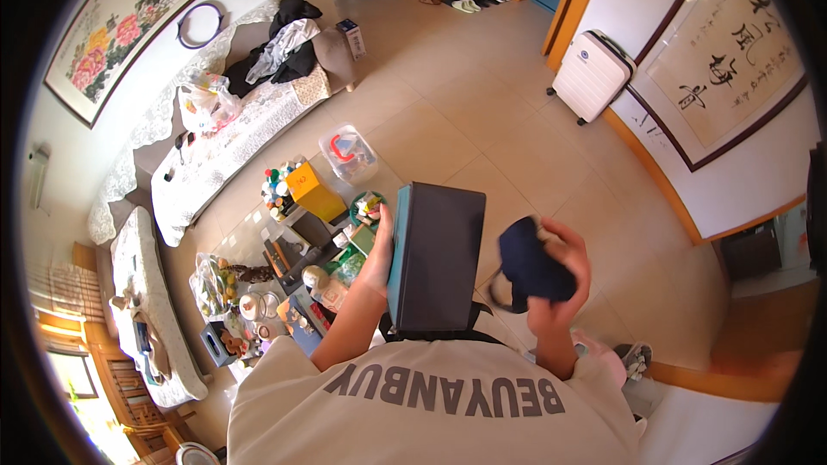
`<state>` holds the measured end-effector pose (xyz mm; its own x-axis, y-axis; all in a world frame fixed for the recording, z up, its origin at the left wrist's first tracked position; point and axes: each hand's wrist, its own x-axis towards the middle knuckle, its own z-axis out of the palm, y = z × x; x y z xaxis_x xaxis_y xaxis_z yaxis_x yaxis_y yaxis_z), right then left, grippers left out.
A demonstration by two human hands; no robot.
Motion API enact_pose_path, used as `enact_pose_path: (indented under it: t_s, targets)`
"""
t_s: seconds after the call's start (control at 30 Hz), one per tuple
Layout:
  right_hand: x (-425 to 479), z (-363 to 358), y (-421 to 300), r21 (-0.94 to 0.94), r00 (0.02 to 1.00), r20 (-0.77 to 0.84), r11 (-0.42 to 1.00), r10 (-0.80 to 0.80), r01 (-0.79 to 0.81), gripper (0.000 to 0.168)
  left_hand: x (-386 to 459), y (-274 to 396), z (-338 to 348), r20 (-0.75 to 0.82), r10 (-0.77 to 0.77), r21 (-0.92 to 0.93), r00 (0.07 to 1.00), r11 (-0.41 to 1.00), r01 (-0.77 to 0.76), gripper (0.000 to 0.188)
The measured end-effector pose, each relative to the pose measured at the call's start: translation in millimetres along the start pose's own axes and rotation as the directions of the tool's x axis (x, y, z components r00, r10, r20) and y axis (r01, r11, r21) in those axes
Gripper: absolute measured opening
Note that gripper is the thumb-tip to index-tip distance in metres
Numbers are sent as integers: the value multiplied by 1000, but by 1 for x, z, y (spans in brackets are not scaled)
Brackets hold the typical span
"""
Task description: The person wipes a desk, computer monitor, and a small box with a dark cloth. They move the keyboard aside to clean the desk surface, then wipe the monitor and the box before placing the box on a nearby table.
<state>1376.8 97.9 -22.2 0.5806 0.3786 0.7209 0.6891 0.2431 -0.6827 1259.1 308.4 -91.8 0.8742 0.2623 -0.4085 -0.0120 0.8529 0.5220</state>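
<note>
A dark box with a teal side (439,258) is held upright against the front of my body. My left hand (381,252) grips it along its teal side. To the right of the box, apart from it, my right hand (568,265) holds a dark navy fabric item with a looped strap (536,265); it may be a cap, but its kind is not certain. The fingers of this hand curl around its far edge and partly hide its lighter inner side.
At the left stands a low table crowded with bottles, a yellow box (316,192), bags and jars. Beyond it are a clear plastic bin (349,154) and a covered sofa (245,123). A white suitcase (591,76) stands by the right wall.
</note>
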Motion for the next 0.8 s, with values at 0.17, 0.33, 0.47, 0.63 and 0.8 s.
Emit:
enact_pose_path:
  t_s: [0.17,0.33,0.47,0.63,0.8]
  targets:
    - [18,0,-54,-261,854,511,929,-98,263,60,-7,3,43,143,21,113,990,993,-37,82]
    - [43,-6,-46,-242,895,445,959,-28,150,63,-20,-1,60,260,62,270,964,954,-134,67]
    - [46,3,-34,-348,951,299,918,-82,189,66,-27,-1,64,68,43,298,997,953,-62,66]
    - [19,2,-51,-250,805,590,933,-64,257,56,-16,7,44,108,52,43,993,997,-57,73]
    - [48,1,-26,-318,929,362,926,-78,202,64,-28,-4,55,60,55,230,997,971,-68,66]
